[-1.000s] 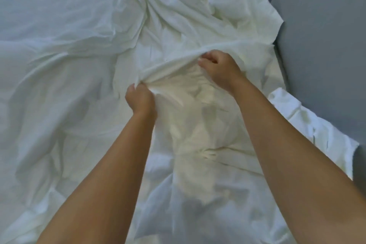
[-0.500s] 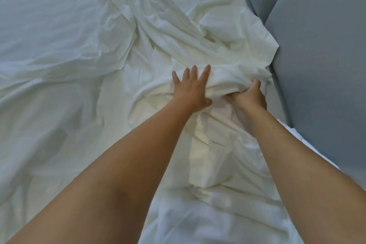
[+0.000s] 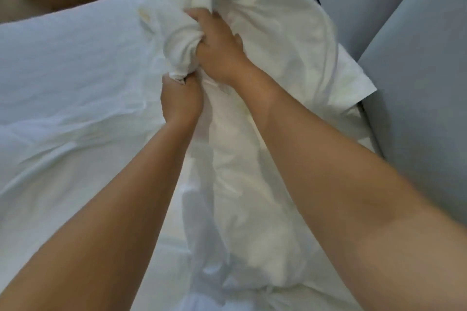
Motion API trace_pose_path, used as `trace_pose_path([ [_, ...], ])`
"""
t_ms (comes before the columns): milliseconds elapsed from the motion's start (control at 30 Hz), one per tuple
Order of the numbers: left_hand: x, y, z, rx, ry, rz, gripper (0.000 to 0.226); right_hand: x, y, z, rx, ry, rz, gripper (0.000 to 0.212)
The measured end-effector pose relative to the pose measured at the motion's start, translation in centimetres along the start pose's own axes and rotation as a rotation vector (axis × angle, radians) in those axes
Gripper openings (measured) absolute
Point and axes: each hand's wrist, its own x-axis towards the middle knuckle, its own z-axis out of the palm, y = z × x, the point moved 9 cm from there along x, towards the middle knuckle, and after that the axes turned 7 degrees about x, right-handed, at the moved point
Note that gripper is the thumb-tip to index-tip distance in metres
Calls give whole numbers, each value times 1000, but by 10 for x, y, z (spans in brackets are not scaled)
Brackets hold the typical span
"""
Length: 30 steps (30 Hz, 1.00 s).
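Both hands hold a bunched white sheet point(image 3: 267, 40): the left hand point(image 3: 181, 100) has its fingers clenched round a twisted end of the cloth, and the right hand point(image 3: 219, 54), just above it, grasps the gathered folds. The sheet is raised off the bed point(image 3: 65, 76), its lower length trailing down between the forearms, with grey padded panels point(image 3: 419, 88) to the right.

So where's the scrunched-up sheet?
Upper middle of the head view: the scrunched sheet is gripped by the left hand just below the right hand, left of the grey panel.
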Motion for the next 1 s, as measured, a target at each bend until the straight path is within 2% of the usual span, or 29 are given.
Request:
trace_pose_path([
  [67, 11, -34, 4, 169, -101, -170, 43, 1, 21, 34, 23, -260, 97, 70],
  [100, 9, -50, 9, 264, -166, -237, 53, -7, 39, 42, 26, -302, 159, 75],
  [133, 5, -61, 14, 375, -216, -257, 66, -19, 61, 42, 16, -277, 221, 77],
  [200, -5, -69, 24, 583, -264, -171, 86, -44, 109, 24, -101, -85, 334, 74],
  [300, -26, -78, 59, 633, -426, -42, 98, -99, 185, -14, -297, 172, 591, 83],
  [400, -41, -86, 91, 542, -586, -85, 115, -140, 236, -50, -107, 427, 836, 106],
  [467, -45, -82, 108, 517, -613, -79, 124, -140, 254, -68, 77, 580, 884, 119],
  [533, -48, -74, 125, 534, -611, -38, 130, -121, 260, -70, 138, 535, 835, 127],
  [633, -52, -71, 155, 576, -634, 18, 135, -73, 257, -50, 152, 309, 647, 123],
  [733, -50, -87, 178, 665, -645, 44, 124, -37, 263, -25, 17, 99, 584, 83],
  [800, -43, -92, 187, 774, -584, 109, 103, -20, 264, -20, 19, 134, 513, 50],
  [833, -38, -90, 189, 803, -541, 154, 94, -12, 261, -22, 58, 179, 467, 41],
  [933, -11, -62, 186, 760, -388, 282, 79, 18, 232, -41, 125, 275, 311, 31],
  [1000, 16, -34, 185, 726, -323, 334, 80, 58, 199, -55, 157, 268, 195, 35],
])
